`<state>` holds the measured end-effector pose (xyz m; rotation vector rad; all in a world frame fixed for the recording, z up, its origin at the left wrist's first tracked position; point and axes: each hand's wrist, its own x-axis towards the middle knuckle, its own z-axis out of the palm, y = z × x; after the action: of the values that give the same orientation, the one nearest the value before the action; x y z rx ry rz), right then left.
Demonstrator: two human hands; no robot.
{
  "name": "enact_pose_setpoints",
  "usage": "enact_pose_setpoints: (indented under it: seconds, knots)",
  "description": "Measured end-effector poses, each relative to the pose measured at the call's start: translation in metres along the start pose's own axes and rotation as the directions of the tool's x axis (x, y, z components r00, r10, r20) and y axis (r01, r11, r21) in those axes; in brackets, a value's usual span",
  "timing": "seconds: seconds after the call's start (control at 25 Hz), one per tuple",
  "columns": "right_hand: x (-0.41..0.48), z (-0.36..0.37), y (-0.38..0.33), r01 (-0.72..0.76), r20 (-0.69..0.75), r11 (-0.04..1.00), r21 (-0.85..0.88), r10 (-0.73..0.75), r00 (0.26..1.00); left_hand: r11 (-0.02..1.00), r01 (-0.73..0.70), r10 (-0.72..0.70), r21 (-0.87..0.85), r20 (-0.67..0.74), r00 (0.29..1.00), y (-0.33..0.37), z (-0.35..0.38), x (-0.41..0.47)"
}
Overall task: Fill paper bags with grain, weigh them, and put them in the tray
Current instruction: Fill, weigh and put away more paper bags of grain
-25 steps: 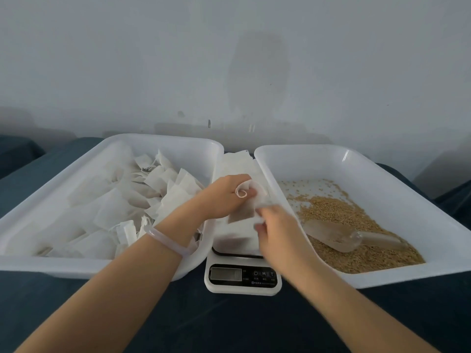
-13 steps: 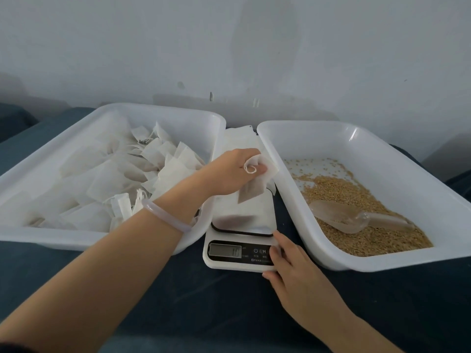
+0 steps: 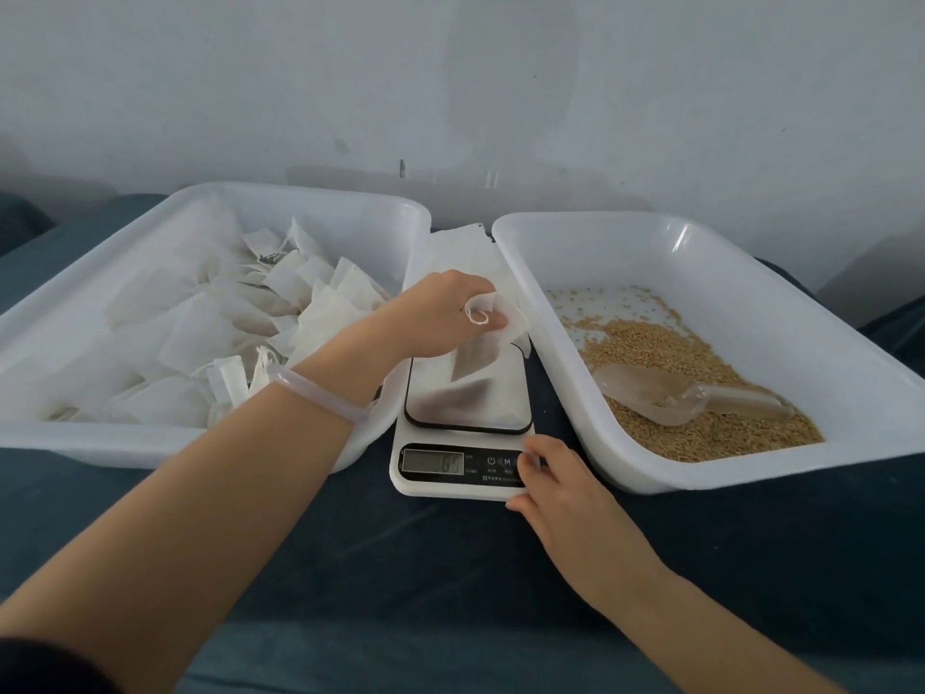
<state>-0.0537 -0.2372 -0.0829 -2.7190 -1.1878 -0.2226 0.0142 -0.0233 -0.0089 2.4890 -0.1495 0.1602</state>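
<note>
Fingers (image 3: 493,320) of the left hand (image 3: 435,313) pinch the bunched top of a small paper bag (image 3: 475,360), which hangs below them over the scale's platform; whether it touches the platform cannot be told. Fingers (image 3: 538,453) of the right hand (image 3: 560,498) lie fairly straight, resting on the near right corner of the scale (image 3: 450,485), beside its blurred display. Left of the bag-holding fingers a white tray (image 3: 200,443) holds many bags (image 3: 215,333). Right of them a second tray (image 3: 701,480) holds grain (image 3: 675,353) and a clear scoop (image 3: 665,395). Beyond the fingers lie flat empty bags (image 3: 460,252). Everything sits on a dark worktop (image 3: 400,568).
</note>
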Motion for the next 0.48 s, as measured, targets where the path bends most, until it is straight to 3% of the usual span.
enact_pose_setpoints:
  seconds: [0.12, 0.24, 0.36, 0.48]
  knots:
    - [0.002, 0.005, 0.005, 0.029, 0.138, 1.000, -0.009, -0.027, 0.990, 1.000, -0.006, 0.005, 0.030, 0.032, 0.999, -0.001, 0.000, 0.000]
    - [0.001, 0.005, 0.007, 0.041, 0.080, 0.995, 0.087, -0.048, 0.996, 0.999, -0.019, 0.017, 0.038, 0.051, 0.999, -0.001, -0.001, -0.002]
    - [0.001, -0.005, 0.003, -0.023, 0.091, 0.999, 0.041, 0.019, 0.996, 0.999, -0.019, 0.017, 0.051, 0.050, 0.999, 0.000, -0.002, -0.002]
    - [0.002, -0.013, -0.002, -0.032, 0.136, 0.988, 0.152, 0.011, 0.991, 1.000, -0.013, 0.013, 0.017, 0.031, 0.999, -0.001, -0.004, -0.002]
